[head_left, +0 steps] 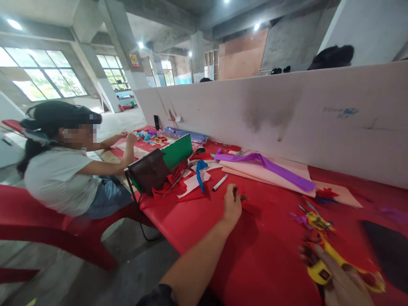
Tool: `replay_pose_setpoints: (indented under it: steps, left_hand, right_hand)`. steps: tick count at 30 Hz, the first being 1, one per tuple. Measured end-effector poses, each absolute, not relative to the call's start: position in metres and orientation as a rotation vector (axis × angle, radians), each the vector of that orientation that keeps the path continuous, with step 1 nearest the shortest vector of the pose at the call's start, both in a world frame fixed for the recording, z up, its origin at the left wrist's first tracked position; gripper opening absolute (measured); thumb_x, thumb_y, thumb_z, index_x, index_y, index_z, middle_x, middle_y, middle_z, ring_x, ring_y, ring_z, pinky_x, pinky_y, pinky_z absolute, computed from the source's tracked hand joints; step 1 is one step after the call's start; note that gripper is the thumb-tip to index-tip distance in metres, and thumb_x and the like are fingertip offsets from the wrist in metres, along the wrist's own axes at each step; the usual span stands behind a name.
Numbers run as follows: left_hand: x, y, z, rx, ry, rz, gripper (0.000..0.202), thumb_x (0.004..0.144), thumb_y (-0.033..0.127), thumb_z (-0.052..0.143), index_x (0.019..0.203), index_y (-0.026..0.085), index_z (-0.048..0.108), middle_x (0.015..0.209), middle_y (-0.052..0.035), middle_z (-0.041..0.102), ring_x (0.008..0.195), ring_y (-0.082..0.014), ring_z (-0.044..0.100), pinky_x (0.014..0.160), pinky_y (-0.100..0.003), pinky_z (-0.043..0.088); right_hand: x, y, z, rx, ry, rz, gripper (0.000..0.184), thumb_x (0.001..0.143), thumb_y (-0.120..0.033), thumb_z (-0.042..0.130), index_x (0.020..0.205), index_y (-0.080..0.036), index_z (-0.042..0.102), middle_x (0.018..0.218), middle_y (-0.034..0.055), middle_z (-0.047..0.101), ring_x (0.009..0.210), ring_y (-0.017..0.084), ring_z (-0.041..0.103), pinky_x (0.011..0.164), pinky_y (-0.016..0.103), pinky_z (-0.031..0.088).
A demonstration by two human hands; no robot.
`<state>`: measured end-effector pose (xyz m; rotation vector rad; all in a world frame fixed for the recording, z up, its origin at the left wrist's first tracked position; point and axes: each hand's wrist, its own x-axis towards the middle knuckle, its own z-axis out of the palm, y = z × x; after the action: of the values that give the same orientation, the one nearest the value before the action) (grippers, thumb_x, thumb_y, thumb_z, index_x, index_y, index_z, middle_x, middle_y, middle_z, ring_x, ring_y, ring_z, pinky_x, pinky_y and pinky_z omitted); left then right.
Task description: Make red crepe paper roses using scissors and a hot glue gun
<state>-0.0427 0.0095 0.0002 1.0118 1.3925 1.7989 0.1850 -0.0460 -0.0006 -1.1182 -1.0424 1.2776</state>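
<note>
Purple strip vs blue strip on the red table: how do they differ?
The purple strip is far longer than the blue strip. The purple strip runs nearly straight over pink sheets; the blue strip bends over white paper. Both are paper-like strips on the red table.

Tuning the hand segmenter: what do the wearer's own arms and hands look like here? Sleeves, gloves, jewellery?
Both hands bare, no gloves. The left hand and left forearm show no watch, band or ring; a dark sleeve edge appears only near the elbow, at the frame's bottom. The right hand is motion-blurred, its arm out of frame.
</note>
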Motion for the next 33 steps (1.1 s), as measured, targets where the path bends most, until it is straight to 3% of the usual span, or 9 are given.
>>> replay_pose_setpoints:
  steps: [4, 7, 11, 15, 23, 29, 33]
  left_hand:
    - [-0.041, 0.009, 0.000, 0.900, 1.245, 1.780, 0.022, 0.079, 0.038, 0.056, 0.079, 0.020, 0.043, 0.073, 0.0019, 0.053, 0.058, -0.0106, 0.055, 0.062, -0.026, 0.045]
    - [-0.042, 0.004, 0.002, 0.879, 1.172, 1.754, 0.022, 0.066, 0.026, 0.069, 0.076, 0.018, 0.050, 0.073, 0.0024, 0.052, 0.066, -0.0103, 0.053, 0.067, -0.023, 0.043]
    - [-0.041, -0.006, 0.009, 0.843, 1.115, 1.719, 0.031, 0.059, 0.013, 0.070, 0.088, 0.019, 0.059, 0.086, 0.0002, 0.057, 0.082, -0.0119, 0.052, 0.073, -0.022, 0.040]
    - [-0.022, -0.028, 0.017, 0.802, 1.088, 1.592, 0.043, 0.056, 0.010, 0.071, 0.098, 0.020, 0.063, 0.084, 0.0007, 0.058, 0.080, -0.0121, 0.052, 0.071, -0.023, 0.040]
    - [0.033, -0.071, 0.020, 0.766, 1.196, 1.380, 0.012, 0.064, 0.026, 0.070, 0.070, 0.016, 0.065, 0.068, 0.0003, 0.062, 0.064, -0.0112, 0.053, 0.067, -0.025, 0.041]
    - [0.020, -0.072, 0.027, 1.246, 1.509, 1.090, 0.009, 0.068, 0.019, 0.060, 0.067, 0.017, 0.068, 0.066, -0.0010, 0.063, 0.063, -0.0134, 0.054, 0.064, -0.026, 0.042]
    - [0.007, -0.062, 0.027, 1.600, 1.600, 0.885, 0.009, 0.065, 0.021, 0.064, 0.070, 0.017, 0.071, 0.077, -0.0037, 0.065, 0.076, -0.0168, 0.058, 0.072, -0.028, 0.044]
  right_hand:
    - [0.184, -0.046, 0.003, -1.089, -0.948, 1.391, 0.017, 0.061, -0.033, 0.075, 0.073, -0.025, 0.068, 0.073, 0.0036, 0.073, 0.065, 0.024, 0.069, 0.051, 0.032, 0.056]
    - [0.183, -0.049, 0.004, -1.080, -0.860, 1.450, 0.020, 0.057, -0.029, 0.079, 0.072, -0.023, 0.067, 0.078, 0.0032, 0.073, 0.069, 0.024, 0.070, 0.055, 0.031, 0.057]
    - [0.179, -0.051, 0.006, -1.052, -0.764, 1.455, 0.028, 0.056, -0.030, 0.083, 0.078, -0.021, 0.068, 0.080, 0.0008, 0.072, 0.072, 0.021, 0.069, 0.058, 0.029, 0.058]
    - [0.173, -0.053, 0.011, -0.985, -0.774, 1.480, 0.028, 0.061, -0.032, 0.082, 0.082, -0.020, 0.068, 0.082, 0.0014, 0.072, 0.078, 0.020, 0.069, 0.063, 0.029, 0.058]
    - [0.165, -0.059, 0.012, -1.058, -0.938, 1.393, 0.039, 0.053, -0.026, 0.085, 0.087, -0.019, 0.067, 0.085, 0.0023, 0.072, 0.078, 0.021, 0.068, 0.072, 0.033, 0.056]
    - [0.175, -0.056, 0.010, -1.204, -1.144, 1.296, 0.036, 0.059, -0.031, 0.081, 0.090, -0.019, 0.066, 0.092, 0.0054, 0.071, 0.085, 0.022, 0.067, 0.083, 0.038, 0.053]
    - [0.183, -0.051, 0.004, -1.253, -1.325, 1.252, 0.038, 0.064, -0.034, 0.077, 0.098, -0.020, 0.066, 0.098, 0.0069, 0.071, 0.093, 0.026, 0.066, 0.085, 0.040, 0.052]
